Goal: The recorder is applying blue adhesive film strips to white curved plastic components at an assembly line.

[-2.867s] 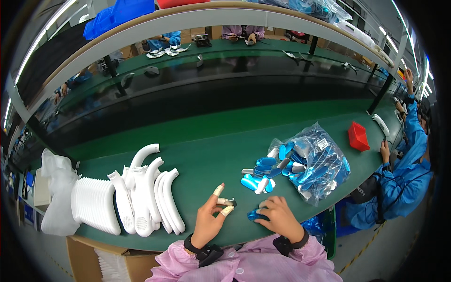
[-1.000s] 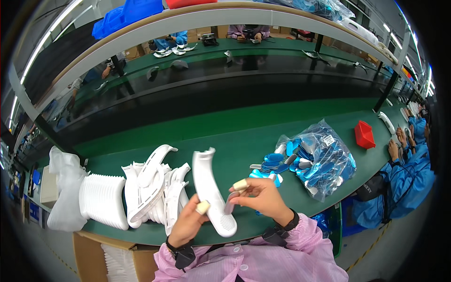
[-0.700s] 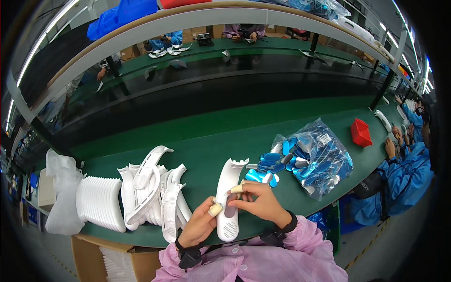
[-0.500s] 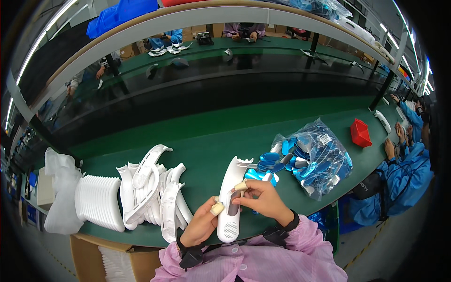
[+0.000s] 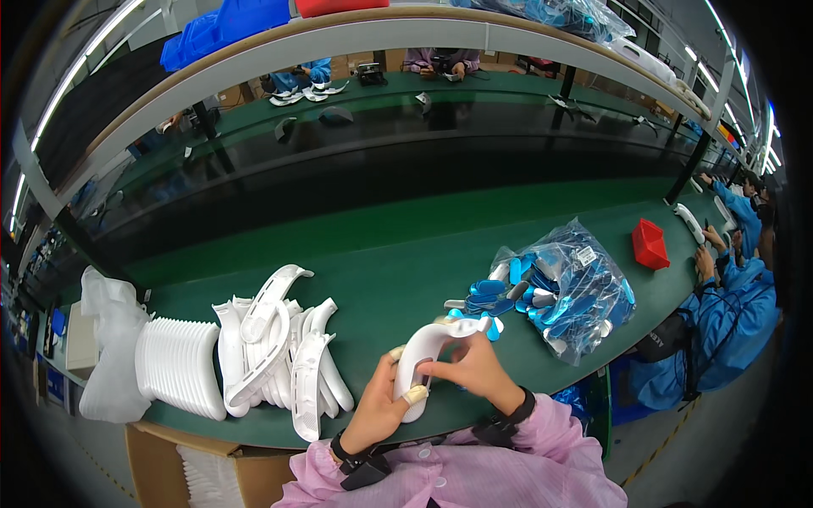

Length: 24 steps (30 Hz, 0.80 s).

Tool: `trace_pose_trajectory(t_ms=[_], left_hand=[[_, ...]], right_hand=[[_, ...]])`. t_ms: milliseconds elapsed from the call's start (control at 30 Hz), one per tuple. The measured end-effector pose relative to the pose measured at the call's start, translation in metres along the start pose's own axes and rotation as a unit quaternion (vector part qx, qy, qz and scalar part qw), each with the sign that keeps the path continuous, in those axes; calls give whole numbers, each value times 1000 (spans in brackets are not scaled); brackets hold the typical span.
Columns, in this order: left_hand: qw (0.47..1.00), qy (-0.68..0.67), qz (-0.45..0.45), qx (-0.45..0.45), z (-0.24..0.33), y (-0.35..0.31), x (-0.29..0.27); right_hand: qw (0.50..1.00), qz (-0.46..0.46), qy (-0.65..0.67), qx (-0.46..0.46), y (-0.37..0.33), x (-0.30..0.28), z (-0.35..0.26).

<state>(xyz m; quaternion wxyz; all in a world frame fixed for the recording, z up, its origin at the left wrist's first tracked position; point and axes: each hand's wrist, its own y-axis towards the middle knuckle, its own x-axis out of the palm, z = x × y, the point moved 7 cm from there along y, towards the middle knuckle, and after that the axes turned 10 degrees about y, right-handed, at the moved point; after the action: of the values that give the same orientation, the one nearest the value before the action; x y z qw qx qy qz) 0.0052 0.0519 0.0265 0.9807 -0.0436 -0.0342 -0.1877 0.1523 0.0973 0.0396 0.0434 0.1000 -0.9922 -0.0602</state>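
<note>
A white curved plastic shell point(image 5: 430, 339) is held in front of me, tilted, its narrow hooked end bent to the right. My left hand point(image 5: 377, 412) wraps the shell's lower part, with covered fingertips on both sides of it. The thumb of my right hand point(image 5: 480, 371) presses at the long slot in the shell, where a grey oval insert point(image 5: 423, 372) shows partly. The other fingers of this hand curl behind the shell and are mostly hidden. Beyond it lie loose blue and silver oval pieces point(image 5: 489, 288), spilling from a clear plastic bag point(image 5: 584, 292).
Left of me, a heap of white curved shells point(image 5: 275, 339) lies beside a row of stacked white shells point(image 5: 178, 366) and white foam wrap point(image 5: 110, 347). A red bin point(image 5: 649, 244) stands at right, near co-workers in blue. Overhead runs a shelf point(image 5: 339, 35); a cardboard box point(image 5: 262, 474) sits below the table edge.
The shell has tipped, its upper end coming down and toward the right. My left hand has shifted its hold, and my right fingers have moved behind the shell.
</note>
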Motion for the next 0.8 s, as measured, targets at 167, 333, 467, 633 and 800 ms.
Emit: trace_pose_trajectory(t_ms=[167, 333, 467, 633, 800], left_hand=[[992, -108, 51, 46, 5, 5, -1], [980, 39, 165, 100, 6, 1, -30], [757, 583, 283, 82, 45, -36, -55], [706, 604, 369, -18, 21, -79, -100], [719, 571, 397, 17, 24, -82, -104]], right_hand=[[992, -46, 86, 76, 3, 9, 3], [938, -223, 147, 222, -10, 32, 19], [957, -108, 164, 212, 51, -11, 30], [993, 60, 12, 101, 127, -71, 66], [866, -13, -446, -226, 70, -40, 9]])
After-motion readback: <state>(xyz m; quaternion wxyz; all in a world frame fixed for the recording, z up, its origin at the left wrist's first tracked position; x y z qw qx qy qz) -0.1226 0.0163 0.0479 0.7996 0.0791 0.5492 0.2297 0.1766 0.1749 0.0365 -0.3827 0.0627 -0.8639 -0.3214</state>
